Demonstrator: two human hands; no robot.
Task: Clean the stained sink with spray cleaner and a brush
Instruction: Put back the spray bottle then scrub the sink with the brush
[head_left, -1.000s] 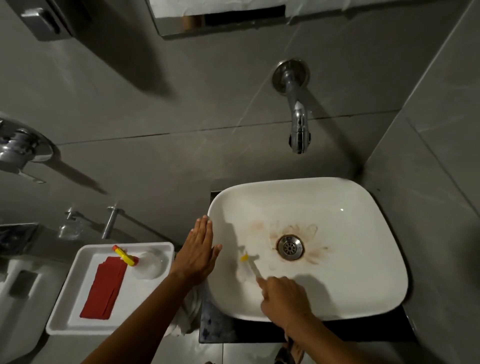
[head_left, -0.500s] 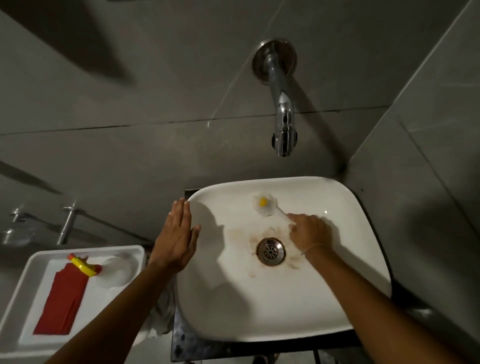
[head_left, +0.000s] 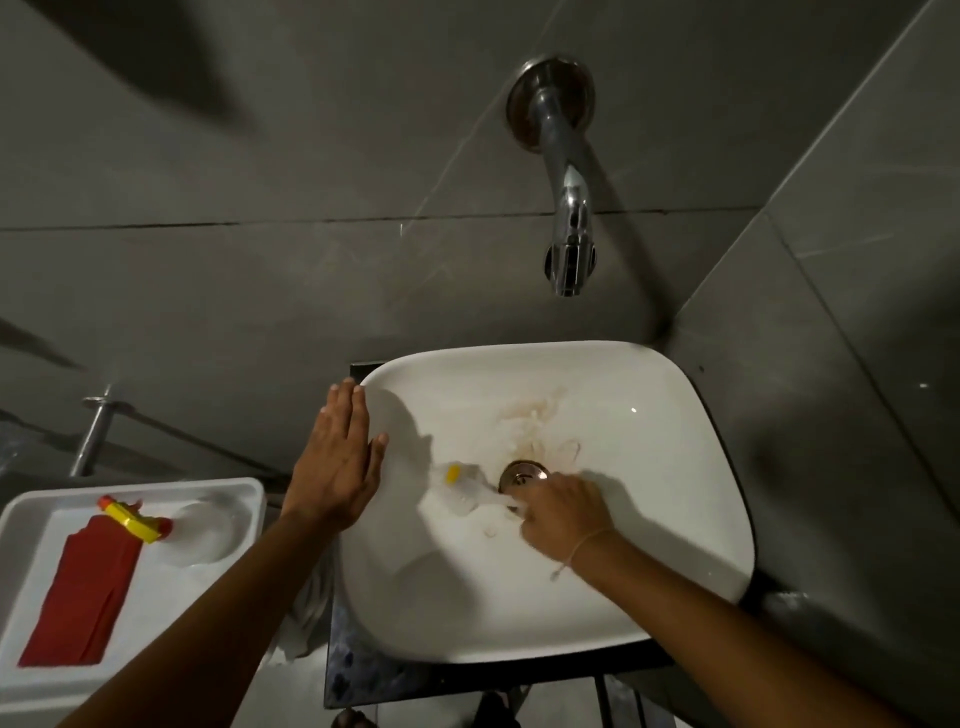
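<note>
Although the picture is sharp enough in most places, no brand, label or writing can be read anywhere, not on the spray bottle (head_left: 200, 530) and not on the tap (head_left: 569, 228).

The right hand (head_left: 563, 512) is inside the white sink (head_left: 675, 519), closed around the handle of the brush (head_left: 460, 491). The brush head is blurred; only a pale shape with a yellow spot can be made out, lying on the basin floor just left of the metal drain (head_left: 522, 474). The hand covers the lower part of the drain and most of the handle. Brown stains (head_left: 535, 421) spread from the drain toward the back wall of the basin.

The left hand (head_left: 337, 462) lies flat on the left rim of the sink, fingers straight and together, thumb apart, holding nothing.

On the left a white tray (head_left: 244, 491) is cut off by the frame edge. In it lie a red cloth (head_left: 83, 597) and the spray bottle on its side; the bottle body is clear and hard to see, the yellow and red trigger head is plain. A crumpled white cloth (head_left: 306, 613) between tray and sink is partly hidden behind the left forearm.

The sink stands close to the grey tiled wall (head_left: 260, 156) at the back and to the side wall on the right, so free room is mainly at the front and in the right half of the basin. The tap hangs above the back rim, apart from both hands.
</note>
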